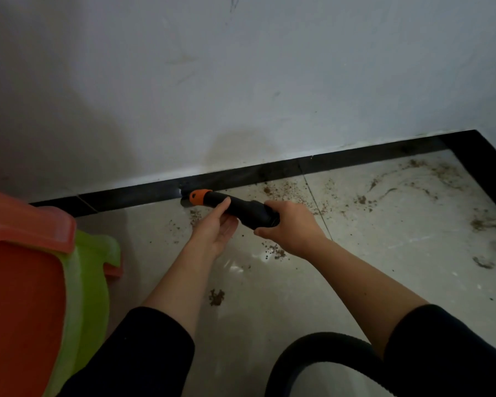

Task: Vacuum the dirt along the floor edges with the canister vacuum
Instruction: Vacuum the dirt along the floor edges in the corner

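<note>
Vacuum nozzle (235,207): black tube with an orange collar (200,196) at the working end.

Location: low over the tiled floor (269,305), with the tip against the black baseboard (132,197) at the foot of the white wall.

Long axis: runs from the rear joint at lower right up and left to the tip, so it meets the floor edge at a slant rather than lying along it.

Left hand (215,224): forward on the tube, just behind the collar. The palm is turned up, fingers beneath and thumb over the top, clasping the tube. It is the nearer hand to the tip.

Right hand (291,224): wrapped round the rear end of the tube. Both forearms reach forward with the wrists low.

Hose (312,359): black loop at the bottom of the view, beside the right sleeve (the canister itself is out of view).

Dirt (284,190): brown crumbs, mostly to the right of the tip and strung along the baseboard toward the corner, with smaller patches under and behind the hands.

Judgement: the uncleaned stretch lies rightward, so the tip must travel that way along the edge, the left hand steering.

Also present: orange and green plastic stools (26,282), at left.
</note>
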Tool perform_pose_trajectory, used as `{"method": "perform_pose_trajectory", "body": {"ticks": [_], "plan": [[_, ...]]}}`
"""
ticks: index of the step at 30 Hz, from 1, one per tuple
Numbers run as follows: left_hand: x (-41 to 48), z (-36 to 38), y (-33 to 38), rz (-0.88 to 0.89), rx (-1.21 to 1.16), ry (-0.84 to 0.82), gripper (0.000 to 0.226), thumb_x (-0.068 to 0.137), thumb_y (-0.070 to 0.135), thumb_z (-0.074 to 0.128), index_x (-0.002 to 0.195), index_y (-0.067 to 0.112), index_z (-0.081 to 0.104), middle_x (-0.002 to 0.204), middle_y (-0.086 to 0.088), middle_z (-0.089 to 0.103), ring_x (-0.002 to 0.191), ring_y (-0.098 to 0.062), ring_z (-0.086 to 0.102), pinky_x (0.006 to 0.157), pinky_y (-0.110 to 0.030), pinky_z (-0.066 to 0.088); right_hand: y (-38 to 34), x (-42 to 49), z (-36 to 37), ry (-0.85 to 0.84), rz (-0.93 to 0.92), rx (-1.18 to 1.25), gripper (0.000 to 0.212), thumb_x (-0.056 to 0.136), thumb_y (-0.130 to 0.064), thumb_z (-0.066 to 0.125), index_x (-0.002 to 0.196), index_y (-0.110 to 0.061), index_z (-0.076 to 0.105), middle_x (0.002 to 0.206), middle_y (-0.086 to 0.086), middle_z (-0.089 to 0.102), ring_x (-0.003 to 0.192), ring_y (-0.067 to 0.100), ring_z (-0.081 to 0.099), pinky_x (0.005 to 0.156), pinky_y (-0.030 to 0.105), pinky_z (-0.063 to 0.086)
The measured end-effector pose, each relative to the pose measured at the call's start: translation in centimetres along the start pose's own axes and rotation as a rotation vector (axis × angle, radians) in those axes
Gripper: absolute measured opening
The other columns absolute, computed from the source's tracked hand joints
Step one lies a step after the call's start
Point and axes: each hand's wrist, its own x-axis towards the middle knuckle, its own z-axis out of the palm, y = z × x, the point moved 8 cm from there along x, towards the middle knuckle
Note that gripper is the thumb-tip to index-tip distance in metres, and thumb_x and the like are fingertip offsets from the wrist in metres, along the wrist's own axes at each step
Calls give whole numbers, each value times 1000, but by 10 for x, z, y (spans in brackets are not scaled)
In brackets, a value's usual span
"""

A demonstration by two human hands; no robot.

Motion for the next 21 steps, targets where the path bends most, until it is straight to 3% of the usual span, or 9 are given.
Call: {"method": "perform_pose_trajectory", "body": {"ticks": [6, 9, 11, 21], "plan": [[-4, 11, -4, 2, 0, -33, 36, 92, 16, 65, 125, 4, 56, 109, -11, 67, 96, -18, 63, 95, -29, 48, 6, -4, -8, 14, 4, -16, 33, 80, -32, 75, 110, -25, 63, 82, -7, 61, 69, 7, 57, 56, 20, 44], [-5, 18, -7, 5, -3, -35, 37, 93, 15, 65, 126, 3, 55, 113, -13, 66, 93, -19, 63, 93, -29, 47, 10, -5, -14, 8, 8, -29, 32, 80, -33, 75, 108, -23, 64, 84, -5, 64, 72, 10, 60, 62, 25, 50], [-6, 21, -11, 1, -8, -36, 39, 92, 15, 66, 127, 3, 54, 104, -12, 67, 89, -17, 64, 91, -28, 48, 13, -6, -17, 2, 17, -35, 33, 80, -33, 75, 109, -24, 63, 86, -4, 65, 74, 12, 60, 65, 27, 53], [-9, 32, -24, -12, 3, -32, 44, 90, 16, 68, 130, 3, 54, 97, -11, 67, 89, -17, 65, 86, -28, 50, 25, -15, -29, 8, 12, -62, 27, 81, -33, 73, 104, -24, 62, 75, -9, 57, 65, 5, 53, 52, 19, 36]]}}
